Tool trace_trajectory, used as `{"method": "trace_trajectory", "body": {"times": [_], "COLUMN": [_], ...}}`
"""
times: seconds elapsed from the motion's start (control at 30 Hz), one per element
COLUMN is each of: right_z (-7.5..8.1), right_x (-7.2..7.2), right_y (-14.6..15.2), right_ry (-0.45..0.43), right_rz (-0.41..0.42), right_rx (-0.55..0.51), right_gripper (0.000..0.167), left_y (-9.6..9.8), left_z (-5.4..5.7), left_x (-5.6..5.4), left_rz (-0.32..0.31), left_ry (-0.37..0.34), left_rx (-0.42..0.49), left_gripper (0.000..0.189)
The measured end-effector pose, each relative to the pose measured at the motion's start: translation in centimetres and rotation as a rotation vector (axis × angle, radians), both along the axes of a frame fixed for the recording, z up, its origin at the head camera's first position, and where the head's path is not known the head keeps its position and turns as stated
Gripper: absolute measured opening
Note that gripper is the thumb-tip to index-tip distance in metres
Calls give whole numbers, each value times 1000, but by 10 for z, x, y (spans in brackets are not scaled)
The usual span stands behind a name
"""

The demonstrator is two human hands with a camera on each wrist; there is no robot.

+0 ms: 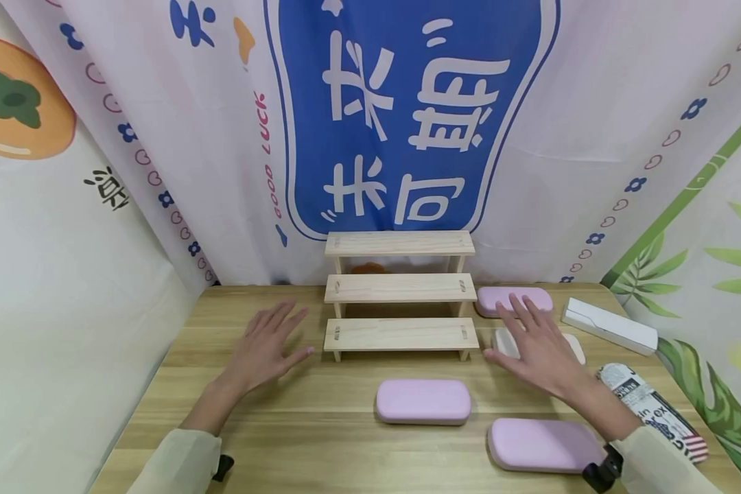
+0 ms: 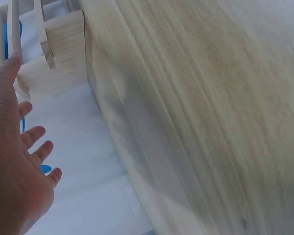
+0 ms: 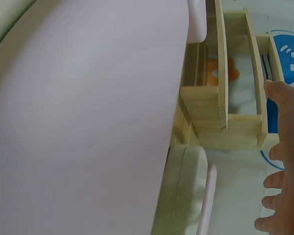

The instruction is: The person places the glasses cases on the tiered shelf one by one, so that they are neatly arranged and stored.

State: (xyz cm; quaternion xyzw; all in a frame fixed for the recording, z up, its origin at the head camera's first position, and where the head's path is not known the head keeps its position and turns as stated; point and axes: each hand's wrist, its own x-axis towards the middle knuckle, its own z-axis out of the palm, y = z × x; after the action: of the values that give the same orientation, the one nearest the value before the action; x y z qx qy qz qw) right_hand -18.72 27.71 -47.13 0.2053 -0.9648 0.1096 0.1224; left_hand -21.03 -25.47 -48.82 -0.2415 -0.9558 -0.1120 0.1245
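Note:
A pale wooden three-step stand [image 1: 401, 335] is at the back middle of the table, its steps rising toward the curtain. To its left my left hand [image 1: 261, 350] is held with fingers spread and holds nothing. My right hand [image 1: 537, 350], fingers also spread and holding nothing, is over a white case [image 1: 574, 348], which it partly hides. Its fingertips overlap a pink case [image 1: 531, 296] behind. Two more pink cases lie nearer: one in front of the stand [image 1: 422, 401], the other near my right wrist [image 1: 540, 444], looming large in the right wrist view.
At the right, a long white box [image 1: 611, 326] lies at an angle near the table edge. Closer in is a newspaper-print case [image 1: 648, 408], partly behind my right forearm. A printed curtain [image 1: 531, 185] hangs right behind the wooden table [image 1: 321, 439].

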Motion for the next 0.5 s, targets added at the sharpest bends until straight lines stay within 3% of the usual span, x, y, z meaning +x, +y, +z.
{"method": "trace_trajectory", "body": {"times": [0.37,0.5], "right_z": [11,13], "right_x": [10,14], "right_y": [-21,-30], "right_ry": [25,57], "right_rz": [78,121], "right_rx": [-15,-26], "right_gripper": [92,91], "left_y": [7,9], "left_z": [-5,-7], "left_x": [-3,-3], "left_rz": [-69,-93], "left_ry": [-30,-71], "left_rx": [224,304], "left_gripper": [76,74]}}
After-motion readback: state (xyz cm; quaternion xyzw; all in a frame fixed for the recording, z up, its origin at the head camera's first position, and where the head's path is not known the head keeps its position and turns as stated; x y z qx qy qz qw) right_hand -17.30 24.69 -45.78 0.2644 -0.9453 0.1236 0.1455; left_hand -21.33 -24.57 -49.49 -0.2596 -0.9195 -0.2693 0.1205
